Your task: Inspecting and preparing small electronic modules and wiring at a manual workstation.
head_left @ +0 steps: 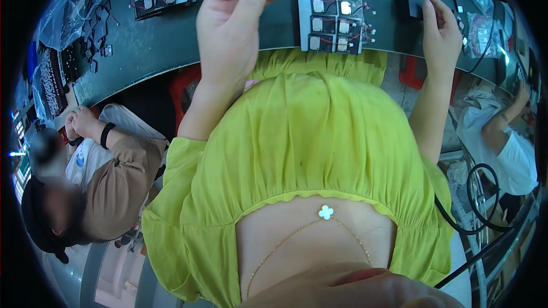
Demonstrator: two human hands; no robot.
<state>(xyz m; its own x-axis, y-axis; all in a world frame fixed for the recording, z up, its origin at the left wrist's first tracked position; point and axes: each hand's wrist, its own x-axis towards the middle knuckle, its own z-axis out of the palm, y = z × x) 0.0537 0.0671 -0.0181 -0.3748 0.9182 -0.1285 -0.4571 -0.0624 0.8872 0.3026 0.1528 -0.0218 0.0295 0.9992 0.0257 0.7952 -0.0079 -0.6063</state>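
Hands over the green bench (171, 40) — right hand (440, 31) beside a small black part (406, 5)

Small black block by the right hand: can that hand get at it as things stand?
Probably yes. The right hand hovers at the bench edge with its fingertips right beside the black block, and nothing lies between them; whether they touch is unclear.

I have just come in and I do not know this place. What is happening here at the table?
A person in a yellow-green top sits at a dark green workbench. The left hand is raised with fingers pinched together; whether it holds anything is unclear. The right hand touches a small black part. A tray of small wired components lies between them. Co-workers sit on both sides.
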